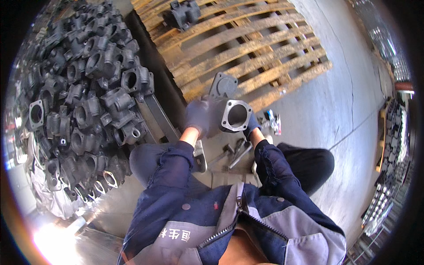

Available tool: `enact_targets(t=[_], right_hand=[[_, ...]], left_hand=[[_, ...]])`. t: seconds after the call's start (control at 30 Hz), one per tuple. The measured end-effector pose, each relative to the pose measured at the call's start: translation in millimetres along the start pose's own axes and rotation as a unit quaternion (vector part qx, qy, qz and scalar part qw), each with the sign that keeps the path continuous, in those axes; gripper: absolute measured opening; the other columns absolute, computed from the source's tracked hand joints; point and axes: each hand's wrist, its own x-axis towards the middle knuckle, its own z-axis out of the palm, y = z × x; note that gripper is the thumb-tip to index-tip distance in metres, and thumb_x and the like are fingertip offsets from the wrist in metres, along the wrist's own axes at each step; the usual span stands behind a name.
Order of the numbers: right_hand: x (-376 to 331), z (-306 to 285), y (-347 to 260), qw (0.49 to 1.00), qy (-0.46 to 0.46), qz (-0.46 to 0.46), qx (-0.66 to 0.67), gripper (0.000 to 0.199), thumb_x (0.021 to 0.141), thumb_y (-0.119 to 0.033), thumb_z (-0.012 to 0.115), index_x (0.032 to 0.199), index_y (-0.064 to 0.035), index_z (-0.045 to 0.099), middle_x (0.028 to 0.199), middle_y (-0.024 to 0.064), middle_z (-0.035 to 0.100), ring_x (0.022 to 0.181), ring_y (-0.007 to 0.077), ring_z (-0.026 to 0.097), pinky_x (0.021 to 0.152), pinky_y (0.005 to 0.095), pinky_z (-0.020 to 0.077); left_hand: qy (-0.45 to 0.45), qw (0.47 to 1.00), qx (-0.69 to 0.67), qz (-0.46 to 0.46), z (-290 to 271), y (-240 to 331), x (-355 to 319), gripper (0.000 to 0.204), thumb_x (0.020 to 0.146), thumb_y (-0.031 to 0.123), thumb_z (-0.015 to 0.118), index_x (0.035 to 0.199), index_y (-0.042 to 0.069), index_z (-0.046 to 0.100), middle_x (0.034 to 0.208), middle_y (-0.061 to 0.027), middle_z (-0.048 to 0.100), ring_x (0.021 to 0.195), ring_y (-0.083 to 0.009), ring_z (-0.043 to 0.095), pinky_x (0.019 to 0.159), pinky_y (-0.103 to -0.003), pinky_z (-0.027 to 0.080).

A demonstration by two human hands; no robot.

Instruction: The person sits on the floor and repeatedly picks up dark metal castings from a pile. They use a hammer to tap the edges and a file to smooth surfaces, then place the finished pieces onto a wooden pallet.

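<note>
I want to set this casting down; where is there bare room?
The slatted pallet has bare, gapped room right of its lone casting; bare grey floor lies between pallet and rows of parts at right. Crowded: the casting heap left of the held casting, and between the legs, where metal tools lie.

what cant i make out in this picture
All in the head view:
Right hand in a dark blue glove: fingers mostly hidden behind the black cast-metal housing with a square flange.
Left hand in a dark glove: fingers smeared by blur.
The housing's round bore: inside lost in shadow.
Heaped black metal castings: lower ones covered by upper ones.
Small multicoloured items: too small to identify.
</note>
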Motion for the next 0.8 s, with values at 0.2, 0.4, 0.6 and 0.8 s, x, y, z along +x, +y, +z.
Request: enact_targets(t=[0.2,0.4,0.6,0.8], right_hand=[[-93.3,-12.1,31.1,0.926,-0.076,0.126,0.348,0.030,0.096,-0.027,0.042,0.108,-0.0070,0.061,0.104,0.0097,0.065,0.090,0.0229,0.061,0.077,0.0333,0.0482],[-128.0,12.9,5.7,0.923,-0.080,0.022,0.376,0.025,0.097,-0.023,0.044,0.108,-0.0089,0.062,0.102,0.0040,0.066,0.086,0.0153,0.062,0.073,0.0285,0.0490],[-152.8,-15.7,-138.0,0.927,0.101,-0.359,-0.042,0.038,0.097,-0.034,0.048,0.097,0.0023,0.060,0.081,0.0125,0.065,0.075,0.0176,0.059,0.068,0.0330,0.0465],[-193.2,-37.5,-236.4,0.827,0.156,-0.498,-0.209,0.034,0.097,-0.030,0.042,0.088,-0.0006,0.055,0.074,0.0196,0.059,0.071,0.0358,0.060,0.064,0.0401,0.0449]], left_hand=[[-0.131,0.989,0.071,0.024,-2.1,18.1,-43.8,0.052,0.089,0.047,0.043,0.096,0.001,0.066,0.100,-0.0264,0.062,0.101,-0.0410,0.059,0.083,-0.046,0.047],[-0.094,0.993,0.010,0.074,-27.1,10.0,-61.0,0.041,0.092,0.035,0.046,0.100,-0.001,0.063,0.092,-0.0275,0.064,0.088,-0.0370,0.063,0.077,-0.042,0.047],[-0.166,0.963,-0.156,0.147,-79.0,30.7,-53.8,0.035,0.092,0.026,0.051,0.122,0.007,0.053,0.097,-0.0225,0.063,0.093,-0.0399,0.060,0.079,-0.040,0.048],[0.094,0.923,-0.061,0.369,-67.4,42.1,-34.1,0.042,0.086,0.025,0.062,0.121,0.003,0.052,0.106,-0.0241,0.058,0.100,-0.0403,0.057,0.083,-0.041,0.047]])
